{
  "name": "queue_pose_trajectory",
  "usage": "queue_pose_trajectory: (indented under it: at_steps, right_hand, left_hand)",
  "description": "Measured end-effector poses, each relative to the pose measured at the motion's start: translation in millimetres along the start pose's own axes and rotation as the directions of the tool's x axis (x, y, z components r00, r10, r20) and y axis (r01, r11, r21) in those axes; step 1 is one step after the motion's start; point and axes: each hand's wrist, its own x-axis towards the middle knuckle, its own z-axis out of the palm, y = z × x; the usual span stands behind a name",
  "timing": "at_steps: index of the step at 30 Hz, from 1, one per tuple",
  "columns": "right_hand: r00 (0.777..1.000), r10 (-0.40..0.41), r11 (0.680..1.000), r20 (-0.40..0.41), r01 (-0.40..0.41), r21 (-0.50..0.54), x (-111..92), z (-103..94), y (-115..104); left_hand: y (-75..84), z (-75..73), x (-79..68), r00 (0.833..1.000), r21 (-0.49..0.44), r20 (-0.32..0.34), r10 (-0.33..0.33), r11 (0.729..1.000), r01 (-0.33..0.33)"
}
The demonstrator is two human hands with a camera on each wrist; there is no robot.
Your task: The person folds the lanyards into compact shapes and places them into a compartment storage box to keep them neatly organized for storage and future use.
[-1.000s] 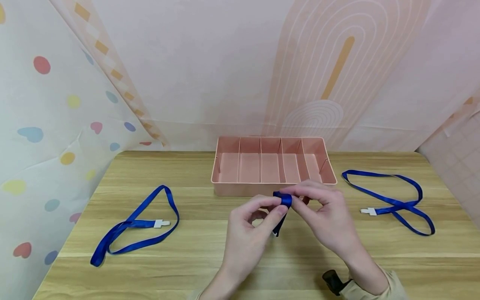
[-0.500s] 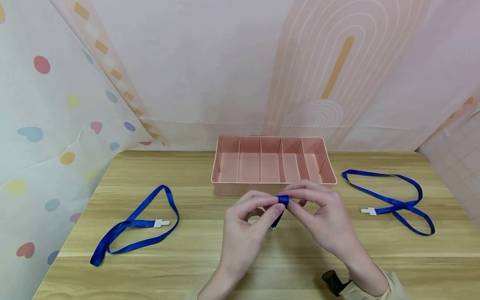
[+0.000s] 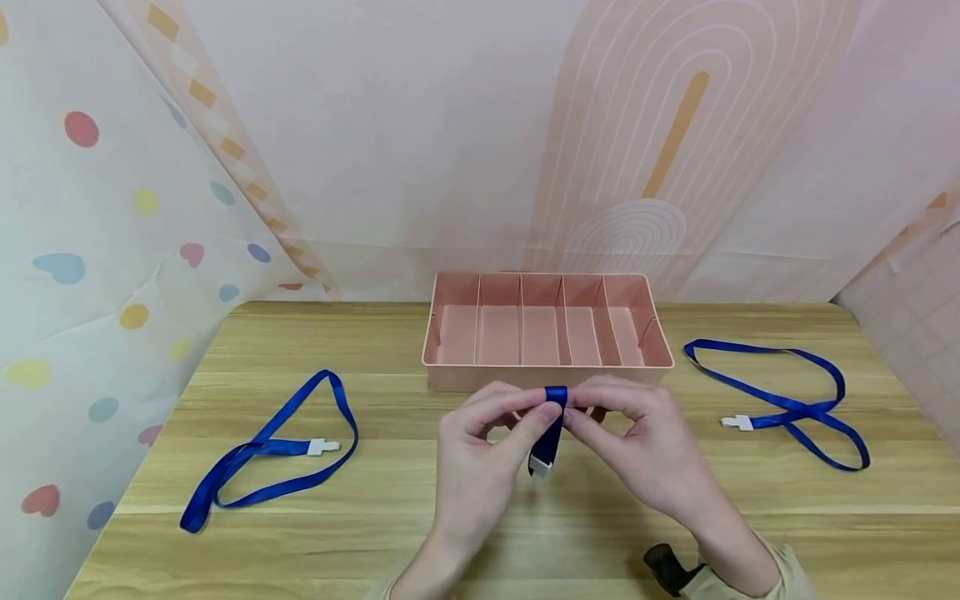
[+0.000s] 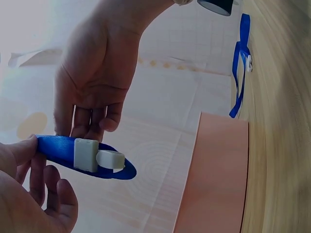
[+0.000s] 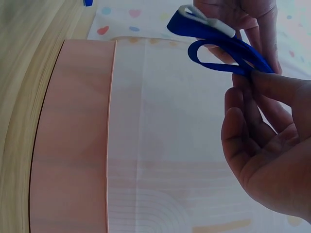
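A blue lanyard (image 3: pixel 547 442), folded into a short bundle, hangs between both hands in front of the pink box. My left hand (image 3: pixel 480 462) pinches its upper left edge between thumb and index finger. From the other side my right hand (image 3: pixel 648 454) pinches the upper right edge the same way. In the left wrist view the lanyard's white plastic clip (image 4: pixel 86 155) lies against the blue band. Loops of the folded lanyard (image 5: pixel 218 56) stick out past the fingers in the right wrist view, and the band is partly hidden behind the right thumb.
A pink box (image 3: pixel 547 377) with several compartments stands at the back of the wooden table (image 3: pixel 390 533). One loose blue lanyard (image 3: pixel 281 483) lies to the left, another blue lanyard (image 3: pixel 813 408) to the right. Patterned cloth (image 3: pixel 420 150) hangs behind.
Both hands have shifted slightly left with the lanyard. Its folded band has turned to hang straighter, and the white clip now shows at its lower end. The loose lanyards have not moved.
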Motion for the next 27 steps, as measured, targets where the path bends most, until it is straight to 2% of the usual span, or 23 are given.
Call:
queue_pose_trajectory:
  at_steps: [8,18,27]
  right_hand:
    - [0.998,0.014,0.999,0.053,-0.016,0.042,0.4,-0.5,-1.2]
    - [0.993,0.048,0.998,0.108,-0.054,0.045,0.7,-2.0,-1.4]
    - [0.990,0.030,0.997,0.137,-0.039,0.060,0.3,-2.3,-1.0]
  left_hand:
    - [-0.3,-1.4,0.3,1.000,0.011,-0.017,0.015,1.000,-0.015]
    - [-0.6,-1.3,0.3,1.000,-0.028,-0.010,-0.026,0.999,0.026]
    - [0.3,-0.7,0.3,0.998,-0.074,0.000,-0.062,0.995,0.062]
